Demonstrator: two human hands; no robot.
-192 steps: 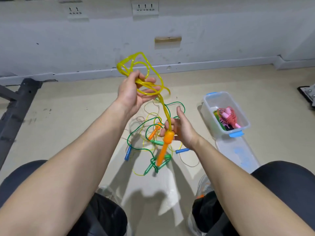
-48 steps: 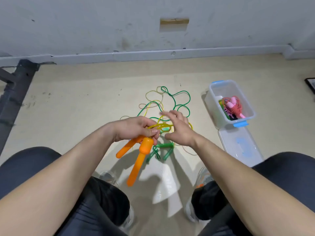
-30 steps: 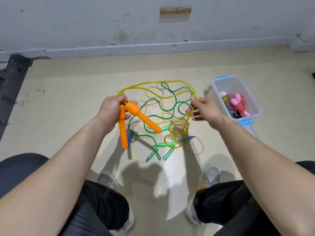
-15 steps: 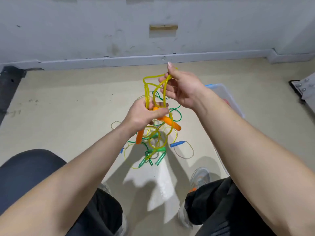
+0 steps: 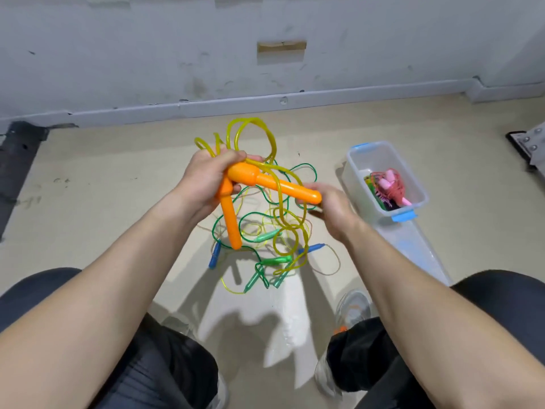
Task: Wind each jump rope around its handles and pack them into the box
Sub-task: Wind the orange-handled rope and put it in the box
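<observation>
A clear plastic box with blue latches [image 5: 356, 172] stands open on the beige floor [image 5: 112, 184], at three o'clock from the hands. A wound pink-handled rope bundle [image 5: 390, 184] lies toward its near end, on top of something green and dark that is too small to name. The far end of the box shows only bare plastic. Its clear lid [image 5: 413, 246] lies flat on the floor at the box's five o'clock, just beside the near latch.

The left hand [image 5: 206, 181] grips the thick ends of both orange plastic handles, together with a bunch of translucent yellow rope [image 5: 250, 125] that loops up toward twelve o'clock. One orange handle [image 5: 274, 184] points toward four o'clock and the other orange handle [image 5: 230, 222] hangs toward six. The right hand [image 5: 333, 214] meets the tip of the first handle. Its fingers are hidden behind the handle, so I cannot tell whether they clasp it. More yellow rope trails down between the hands.

Below them, a loose tangle of green and thin yellow ropes with green and blue handles [image 5: 265, 261] lies on the floor.

The grey skirting board [image 5: 265, 103] bounds the floor at twelve o'clock. A black metal frame [image 5: 17, 160] is at the nine o'clock edge and a bolted metal plate [image 5: 530, 143] at the three o'clock edge. Open floor stretches from the tangle toward nine o'clock, and from the box to the skirting board.
</observation>
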